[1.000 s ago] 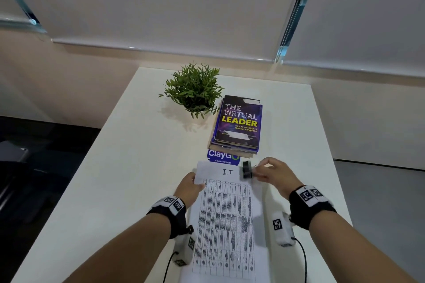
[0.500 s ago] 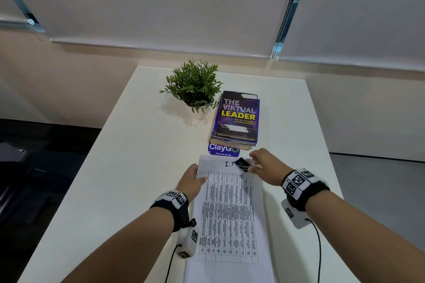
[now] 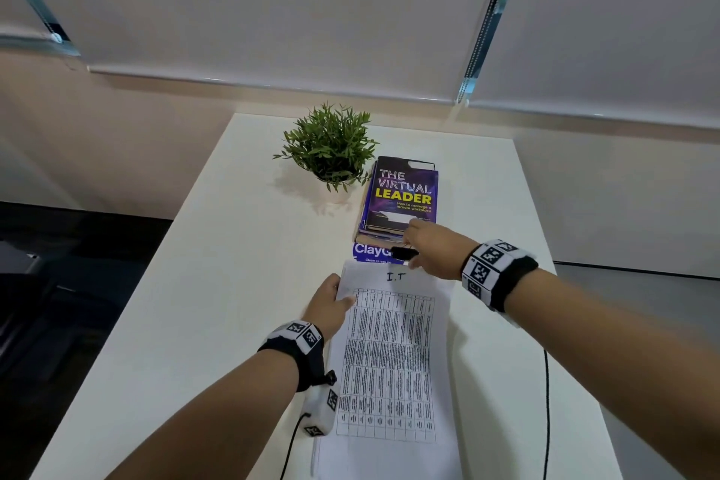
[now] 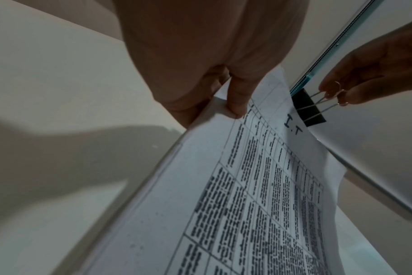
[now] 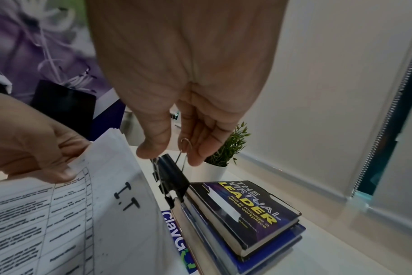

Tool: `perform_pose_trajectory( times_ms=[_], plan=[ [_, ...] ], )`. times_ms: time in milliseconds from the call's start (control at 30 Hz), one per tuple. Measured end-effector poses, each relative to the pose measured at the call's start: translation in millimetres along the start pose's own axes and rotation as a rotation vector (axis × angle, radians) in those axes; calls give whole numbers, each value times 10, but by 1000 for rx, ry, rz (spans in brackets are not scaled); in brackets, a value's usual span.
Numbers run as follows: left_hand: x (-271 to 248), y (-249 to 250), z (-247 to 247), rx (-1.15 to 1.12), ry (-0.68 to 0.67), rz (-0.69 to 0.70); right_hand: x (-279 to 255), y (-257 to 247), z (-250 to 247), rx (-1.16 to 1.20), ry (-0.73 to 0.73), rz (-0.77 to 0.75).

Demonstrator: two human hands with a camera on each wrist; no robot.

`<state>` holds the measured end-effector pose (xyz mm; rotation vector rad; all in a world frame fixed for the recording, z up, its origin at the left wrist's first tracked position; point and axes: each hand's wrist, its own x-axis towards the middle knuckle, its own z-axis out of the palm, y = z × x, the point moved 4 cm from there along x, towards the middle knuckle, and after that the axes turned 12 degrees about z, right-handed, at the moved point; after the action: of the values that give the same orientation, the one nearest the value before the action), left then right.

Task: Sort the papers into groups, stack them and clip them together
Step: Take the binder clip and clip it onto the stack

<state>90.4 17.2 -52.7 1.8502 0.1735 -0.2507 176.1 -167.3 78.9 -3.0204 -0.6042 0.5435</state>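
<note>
A stack of printed table papers (image 3: 389, 355) headed "I.T" lies lengthwise on the white table (image 3: 195, 284). My left hand (image 3: 331, 304) pinches its upper left corner, thumb on top, and lifts that end; the grip also shows on the papers (image 4: 259, 186) in the left wrist view and on the papers (image 5: 71, 214) in the right wrist view. My right hand (image 3: 424, 245) pinches the wire handles of a black binder clip (image 3: 403, 253), held just past the far edge of the stack. The binder clip (image 4: 307, 108) touches the sheet's top edge near the "I.T". From the right wrist, the binder clip (image 5: 172, 176) hangs below my fingertips.
A pile of books (image 3: 401, 199) topped by "The Virtual Leader" sits just beyond the papers, with a blue "ClayGo" sticker (image 3: 370, 251) in front of it. A small potted plant (image 3: 331, 148) stands left of the books. Sensor cables trail from both wrists.
My right hand has carried the binder clip from above the sheet's top right part to just beyond its far edge. My left hand keeps hold of the same corner.
</note>
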Motion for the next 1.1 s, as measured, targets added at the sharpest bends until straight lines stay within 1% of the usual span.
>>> perform_pose_trajectory(
  times_ms=[100, 167, 267, 333, 400, 467, 533, 633, 767, 800, 833, 900, 1000, 1100],
  plan=[
    [-24, 20, 2, -4, -4, -6, 25, -42, 3, -73, 3, -38],
    [-44, 34, -6, 7, 1, -13, 27, -68, 68, -121, -28, -69],
    [-49, 24, -24, 50, 12, -15, 55, -85, 149, -86, -73, -55],
    [-38, 0, -34, 74, 19, -16, 125, -34, 166, 4, -81, 15],
    [-29, -8, -43, 77, 21, -24, 143, 57, 174, 144, -72, 88],
    [-22, -14, -46, 77, 18, -34, 76, 70, 245, 252, -101, 89],
    [-15, -22, -39, 80, 14, -40, -9, 38, 454, 290, -154, 80],
    [12, -17, -31, 88, 15, -41, -48, 37, 811, 402, -199, 135],
    [37, -51, -57, 94, 28, -66, -74, 70, 1086, 761, -265, 296],
    [48, -72, -63, 94, 32, -72, -93, 57, 1131, 813, -267, 318],
    [60, -85, -65, 95, 33, -79, -111, 48, 1164, 813, -254, 314],
    [83, -109, -66, 104, 33, -86, -176, 23, 1187, 703, -257, 249],
    [111, -140, -63, 105, 26, -96, -326, 16, 1213, 600, -353, 123],
    [115, -132, -67, 125, 25, -93, -462, 63, 1286, 336, -417, 7]
  ],
)
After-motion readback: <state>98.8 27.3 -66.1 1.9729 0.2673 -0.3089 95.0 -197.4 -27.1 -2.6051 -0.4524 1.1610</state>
